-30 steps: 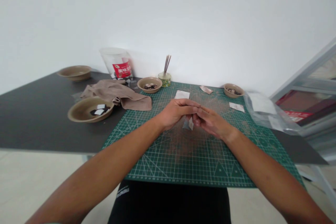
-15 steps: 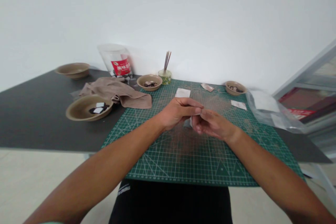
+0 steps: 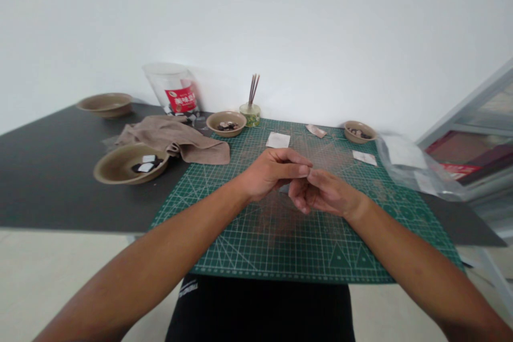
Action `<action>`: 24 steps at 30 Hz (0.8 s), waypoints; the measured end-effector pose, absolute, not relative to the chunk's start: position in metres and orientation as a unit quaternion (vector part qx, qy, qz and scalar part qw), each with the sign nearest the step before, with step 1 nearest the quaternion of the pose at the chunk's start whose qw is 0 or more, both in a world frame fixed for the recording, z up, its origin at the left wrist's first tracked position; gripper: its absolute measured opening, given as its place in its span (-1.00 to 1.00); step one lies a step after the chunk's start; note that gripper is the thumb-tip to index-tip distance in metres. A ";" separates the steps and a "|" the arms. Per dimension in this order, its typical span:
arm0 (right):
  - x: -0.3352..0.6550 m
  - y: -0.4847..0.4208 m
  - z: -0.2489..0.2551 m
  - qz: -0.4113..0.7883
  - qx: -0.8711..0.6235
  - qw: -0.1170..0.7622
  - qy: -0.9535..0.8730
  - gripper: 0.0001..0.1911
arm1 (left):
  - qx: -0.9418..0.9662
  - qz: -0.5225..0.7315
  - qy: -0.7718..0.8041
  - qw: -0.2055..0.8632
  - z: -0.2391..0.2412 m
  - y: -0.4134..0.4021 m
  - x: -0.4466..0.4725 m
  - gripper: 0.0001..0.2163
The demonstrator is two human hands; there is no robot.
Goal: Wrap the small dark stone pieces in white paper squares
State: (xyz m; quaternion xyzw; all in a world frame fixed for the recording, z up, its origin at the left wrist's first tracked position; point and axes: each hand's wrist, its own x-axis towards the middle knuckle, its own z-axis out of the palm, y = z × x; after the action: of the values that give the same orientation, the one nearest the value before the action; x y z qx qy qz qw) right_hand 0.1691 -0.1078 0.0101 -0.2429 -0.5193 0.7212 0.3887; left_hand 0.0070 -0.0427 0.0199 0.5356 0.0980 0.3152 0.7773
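Observation:
My left hand and my right hand meet fingertip to fingertip over the middle of the green cutting mat. Both hands are closed in a pinch on a small greyish sachet, of which only a sliver shows beneath the fingers. The hands hover a little above the mat.
Flat white sachets and a pinkish one lie on the mat's far side. Tan bowls hold small pieces. A brown cloth, a plastic tub, a stick jar and a clear bag sit around.
The sachet was visible hanging below the fingers and is now almost hidden as my right hand's fingers curled under it. The view shifted slightly.

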 end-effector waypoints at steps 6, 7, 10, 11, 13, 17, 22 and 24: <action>0.169 -0.106 0.010 0.695 -0.267 0.416 -0.522 -0.49 | 0.554 0.322 0.100 0.761 0.021 -0.044 0.008 -0.75; 0.170 -0.104 0.009 0.677 -0.280 0.437 -0.521 -0.51 | 0.561 0.335 0.107 0.750 0.020 -0.043 0.010 -0.75; 0.173 -0.096 0.009 0.623 -0.325 0.499 -0.508 -0.64 | 0.585 0.403 0.142 0.689 0.017 -0.039 0.014 -0.76; 0.174 -0.094 0.010 0.609 -0.340 0.514 -0.500 -0.70 | 0.595 0.426 0.158 0.663 0.015 -0.036 0.016 -0.76; 0.176 -0.090 0.010 0.591 -0.365 0.535 -0.482 -0.83 | 0.621 0.457 0.193 0.607 0.012 -0.029 0.017 -0.76; 0.179 -0.087 0.010 0.572 -0.382 0.566 -0.454 -0.92 | 0.645 0.511 0.271 0.499 0.013 -0.009 0.010 -0.78; 0.179 -0.086 0.008 0.580 -0.381 0.562 -0.450 -0.92 | 0.572 0.620 0.351 0.406 0.033 0.024 -0.015 -0.85; 0.178 -0.086 0.008 0.587 -0.381 0.561 -0.444 -0.94 | 0.521 0.665 0.376 0.381 0.046 0.038 -0.032 -0.87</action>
State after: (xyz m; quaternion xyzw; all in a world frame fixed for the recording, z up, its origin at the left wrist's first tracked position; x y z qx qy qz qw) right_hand 0.1777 -0.0860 0.0081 -0.3806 -0.4436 0.5865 0.5607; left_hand -0.0321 0.0383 0.0462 0.5207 0.3765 0.6650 0.3808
